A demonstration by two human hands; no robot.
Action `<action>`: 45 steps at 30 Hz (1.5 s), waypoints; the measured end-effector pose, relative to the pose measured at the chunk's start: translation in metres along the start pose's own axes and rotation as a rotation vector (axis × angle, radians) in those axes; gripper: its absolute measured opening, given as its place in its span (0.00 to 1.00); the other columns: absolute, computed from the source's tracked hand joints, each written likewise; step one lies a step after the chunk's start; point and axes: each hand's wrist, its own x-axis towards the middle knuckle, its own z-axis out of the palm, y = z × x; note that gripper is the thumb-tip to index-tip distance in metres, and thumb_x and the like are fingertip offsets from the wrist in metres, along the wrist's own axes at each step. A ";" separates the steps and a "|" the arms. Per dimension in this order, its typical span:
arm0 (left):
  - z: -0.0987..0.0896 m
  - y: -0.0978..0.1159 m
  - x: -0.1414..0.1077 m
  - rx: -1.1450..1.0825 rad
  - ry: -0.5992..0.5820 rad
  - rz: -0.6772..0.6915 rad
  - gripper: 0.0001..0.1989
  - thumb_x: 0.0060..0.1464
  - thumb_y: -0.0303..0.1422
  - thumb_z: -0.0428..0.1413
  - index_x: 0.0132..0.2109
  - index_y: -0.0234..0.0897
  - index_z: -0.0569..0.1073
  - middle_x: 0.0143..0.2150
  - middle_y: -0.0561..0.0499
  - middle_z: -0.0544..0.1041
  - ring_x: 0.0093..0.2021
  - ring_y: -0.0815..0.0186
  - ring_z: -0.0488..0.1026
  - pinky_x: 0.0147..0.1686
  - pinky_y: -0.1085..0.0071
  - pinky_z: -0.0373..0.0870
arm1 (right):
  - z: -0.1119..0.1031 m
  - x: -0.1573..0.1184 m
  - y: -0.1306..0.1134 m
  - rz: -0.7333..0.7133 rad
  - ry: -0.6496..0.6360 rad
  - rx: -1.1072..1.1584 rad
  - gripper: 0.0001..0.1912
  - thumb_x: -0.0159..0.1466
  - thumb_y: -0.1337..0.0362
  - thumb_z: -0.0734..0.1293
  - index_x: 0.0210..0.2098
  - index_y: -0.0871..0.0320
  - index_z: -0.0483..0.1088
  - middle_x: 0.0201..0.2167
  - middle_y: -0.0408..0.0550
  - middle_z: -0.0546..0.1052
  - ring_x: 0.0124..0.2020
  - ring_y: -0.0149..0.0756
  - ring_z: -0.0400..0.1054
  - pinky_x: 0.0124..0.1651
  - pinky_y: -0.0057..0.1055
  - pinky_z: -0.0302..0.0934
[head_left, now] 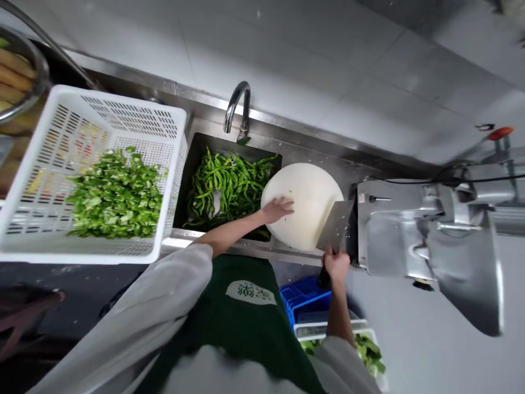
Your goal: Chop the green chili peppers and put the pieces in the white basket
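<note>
My left hand [278, 209] lies over the left part of a round white cutting board [305, 180], fingers stretched out and nothing in them. A few tiny green bits dot the board. At its right edge, my right hand [337, 265] grips the handle of a cleaver [335, 223], whose broad blade overlaps the board's rim. Left of the board, long green chili peppers [229, 183] fill the sink [192, 158]. Farther left, a white plastic basket [174, 164] holds a heap of chopped green peppers [117, 197].
A curved faucet [241, 106] rises behind the sink. To the right of the board stands a metal machine [394, 230] with a cable. Below are a blue crate [301, 295] and a white crate with leafy greens [369, 350]. A metal bowl [39, 71] is at far left.
</note>
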 end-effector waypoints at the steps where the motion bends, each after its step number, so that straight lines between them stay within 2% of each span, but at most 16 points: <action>1: 0.008 -0.001 0.009 0.023 -0.044 0.027 0.26 0.54 0.15 0.52 0.54 0.44 0.79 0.65 0.49 0.73 0.68 0.53 0.64 0.62 0.56 0.66 | 0.000 -0.002 0.012 0.019 -0.019 0.020 0.13 0.60 0.52 0.61 0.24 0.51 0.62 0.14 0.47 0.70 0.20 0.42 0.69 0.27 0.33 0.60; 4: 0.019 -0.014 0.013 0.069 -0.122 0.121 0.19 0.58 0.17 0.50 0.48 0.37 0.81 0.60 0.42 0.75 0.63 0.55 0.68 0.59 0.63 0.68 | 0.004 -0.004 0.038 0.024 -0.088 0.105 0.15 0.60 0.49 0.62 0.24 0.50 0.60 0.13 0.45 0.70 0.18 0.41 0.68 0.27 0.33 0.61; 7: 0.015 -0.021 0.001 -0.017 -0.012 0.092 0.17 0.59 0.17 0.51 0.45 0.36 0.82 0.50 0.43 0.79 0.55 0.59 0.72 0.56 0.67 0.70 | 0.009 0.002 0.042 0.018 -0.116 0.137 0.15 0.59 0.49 0.63 0.23 0.50 0.61 0.14 0.45 0.70 0.18 0.40 0.68 0.27 0.33 0.61; 10: -0.013 -0.025 -0.028 -0.080 0.157 -0.030 0.14 0.64 0.24 0.51 0.47 0.39 0.81 0.50 0.45 0.79 0.52 0.61 0.73 0.56 0.66 0.71 | 0.014 0.014 0.032 0.037 -0.164 0.145 0.13 0.59 0.51 0.62 0.24 0.51 0.61 0.13 0.44 0.70 0.17 0.39 0.66 0.25 0.33 0.60; 12: -0.051 -0.039 -0.068 -0.093 0.359 -0.159 0.14 0.69 0.30 0.49 0.51 0.41 0.80 0.54 0.44 0.77 0.54 0.61 0.72 0.57 0.63 0.71 | 0.017 0.023 0.022 0.021 -0.201 0.134 0.12 0.59 0.53 0.62 0.24 0.51 0.62 0.14 0.44 0.70 0.17 0.38 0.66 0.26 0.32 0.59; 15: -0.125 -0.080 -0.165 -0.051 0.888 -0.420 0.13 0.68 0.37 0.54 0.53 0.40 0.78 0.51 0.45 0.77 0.54 0.61 0.72 0.57 0.59 0.71 | 0.022 0.031 0.007 -0.027 -0.235 0.090 0.11 0.59 0.55 0.62 0.25 0.53 0.65 0.15 0.45 0.71 0.19 0.39 0.67 0.28 0.32 0.60; 17: -0.164 -0.108 -0.233 0.069 1.045 -0.622 0.17 0.65 0.39 0.58 0.55 0.33 0.77 0.53 0.42 0.75 0.53 0.60 0.72 0.59 0.52 0.69 | 0.026 0.033 -0.002 -0.047 -0.249 0.053 0.10 0.59 0.55 0.62 0.26 0.54 0.67 0.15 0.45 0.71 0.21 0.40 0.67 0.30 0.32 0.60; 19: -0.177 -0.123 -0.279 0.232 1.106 -0.765 0.27 0.56 0.41 0.65 0.59 0.31 0.74 0.64 0.38 0.67 0.63 0.53 0.64 0.64 0.45 0.62 | 0.029 0.033 -0.010 -0.060 -0.256 0.010 0.11 0.59 0.55 0.62 0.28 0.55 0.70 0.15 0.44 0.70 0.23 0.41 0.68 0.31 0.32 0.60; 22: -0.139 -0.118 -0.278 0.141 0.992 -0.762 0.24 0.59 0.39 0.60 0.59 0.33 0.74 0.62 0.41 0.70 0.62 0.55 0.67 0.64 0.53 0.64 | 0.033 0.032 -0.017 -0.052 -0.260 -0.067 0.12 0.59 0.55 0.61 0.30 0.55 0.72 0.15 0.44 0.70 0.25 0.43 0.68 0.32 0.33 0.60; 24: -0.091 -0.108 -0.242 -0.109 0.759 -0.764 0.17 0.62 0.37 0.56 0.52 0.33 0.78 0.50 0.42 0.79 0.53 0.57 0.75 0.58 0.60 0.70 | 0.035 0.033 -0.017 -0.044 -0.269 -0.108 0.13 0.59 0.54 0.61 0.30 0.55 0.71 0.16 0.44 0.70 0.25 0.43 0.68 0.32 0.33 0.59; 26: -0.044 -0.105 -0.202 -0.338 0.467 -0.900 0.12 0.59 0.36 0.57 0.44 0.33 0.80 0.40 0.43 0.81 0.44 0.57 0.78 0.52 0.63 0.72 | 0.037 0.035 -0.013 -0.041 -0.279 -0.138 0.12 0.59 0.54 0.62 0.29 0.54 0.70 0.16 0.45 0.70 0.26 0.44 0.69 0.32 0.34 0.59; 29: 0.002 -0.127 -0.172 -0.391 0.467 -1.026 0.10 0.59 0.35 0.59 0.37 0.31 0.78 0.35 0.43 0.80 0.38 0.61 0.77 0.48 0.64 0.73 | 0.040 0.040 -0.007 -0.021 -0.275 -0.185 0.11 0.58 0.52 0.62 0.26 0.52 0.67 0.17 0.46 0.71 0.26 0.45 0.68 0.31 0.35 0.58; 32: 0.020 -0.164 -0.181 -0.367 0.594 -1.118 0.11 0.65 0.36 0.56 0.39 0.31 0.74 0.42 0.44 0.78 0.44 0.64 0.75 0.51 0.62 0.71 | 0.041 0.042 -0.002 -0.008 -0.275 -0.216 0.12 0.59 0.51 0.63 0.23 0.49 0.63 0.17 0.47 0.72 0.26 0.46 0.68 0.31 0.37 0.59; 37: 0.033 -0.209 -0.203 -0.373 0.722 -1.206 0.10 0.66 0.23 0.48 0.34 0.32 0.68 0.44 0.37 0.77 0.50 0.65 0.69 0.60 0.62 0.63 | 0.041 0.041 -0.004 0.021 -0.251 -0.265 0.13 0.59 0.51 0.64 0.23 0.49 0.62 0.16 0.47 0.71 0.26 0.47 0.69 0.32 0.37 0.59; 42: 0.046 -0.230 -0.210 -0.401 0.758 -1.207 0.08 0.62 0.22 0.50 0.33 0.34 0.67 0.40 0.41 0.79 0.47 0.66 0.68 0.61 0.63 0.60 | 0.041 0.040 -0.003 0.029 -0.256 -0.271 0.14 0.60 0.51 0.64 0.23 0.50 0.64 0.15 0.46 0.71 0.26 0.45 0.69 0.33 0.35 0.60; 45: 0.043 -0.224 -0.203 -0.419 0.720 -1.227 0.05 0.60 0.27 0.54 0.34 0.35 0.69 0.38 0.46 0.80 0.43 0.66 0.70 0.58 0.64 0.63 | 0.042 0.042 0.001 0.020 -0.244 -0.263 0.13 0.59 0.52 0.64 0.23 0.51 0.64 0.14 0.46 0.71 0.26 0.44 0.69 0.32 0.35 0.60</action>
